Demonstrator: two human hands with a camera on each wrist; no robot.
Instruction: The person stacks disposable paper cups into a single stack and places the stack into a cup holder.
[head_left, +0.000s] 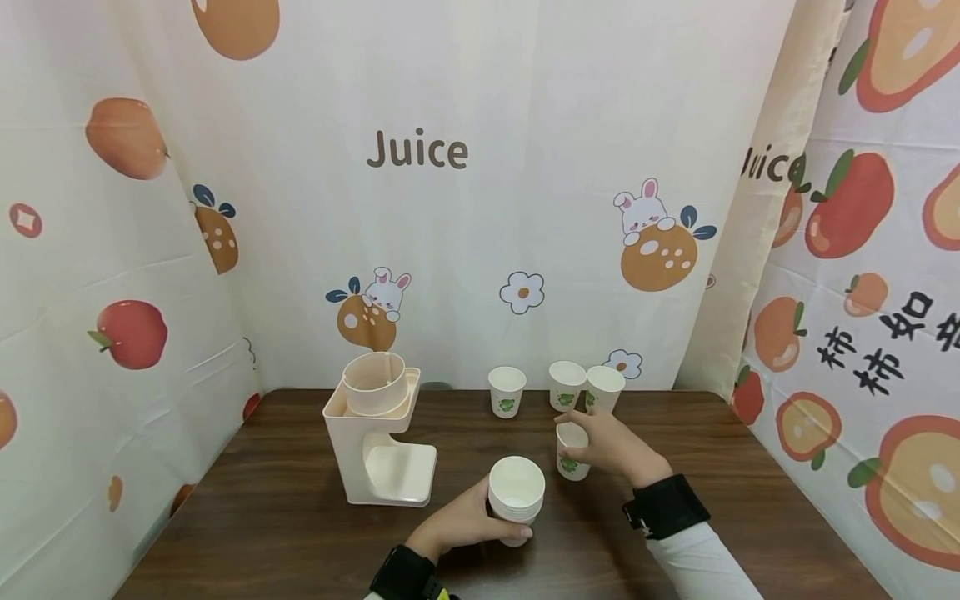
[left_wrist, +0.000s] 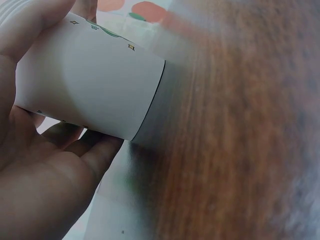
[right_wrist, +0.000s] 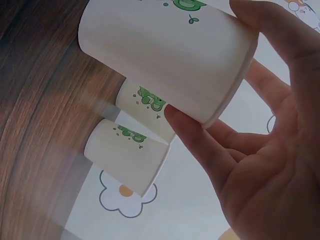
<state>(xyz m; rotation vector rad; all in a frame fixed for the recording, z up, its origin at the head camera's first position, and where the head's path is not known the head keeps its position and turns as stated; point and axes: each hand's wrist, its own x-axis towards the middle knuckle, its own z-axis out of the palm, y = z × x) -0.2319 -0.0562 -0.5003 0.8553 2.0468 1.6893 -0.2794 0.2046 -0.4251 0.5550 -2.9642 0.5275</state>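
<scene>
My left hand (head_left: 467, 522) grips a stack of white paper cups (head_left: 517, 487) at the front middle of the table. In the left wrist view its fingers and thumb curl round the lowest cup (left_wrist: 90, 75), whose base is close over the wood. My right hand (head_left: 611, 443) pinches a single paper cup (head_left: 572, 458) near its rim, thumb on one side and a finger on the other. That cup carries a green print, and in the right wrist view it (right_wrist: 165, 55) fills the upper part. Behind it, two more paper cups (head_left: 566, 385) stand side by side.
Another paper cup (head_left: 507, 392) stands upright at the back middle. To the left is a cream-coloured stand-like appliance (head_left: 348, 458) with a round container (head_left: 375, 383) on top. A fruit-printed cloth (head_left: 465, 225) hangs behind the dark wooden table (head_left: 285, 500), with more cloth on both sides.
</scene>
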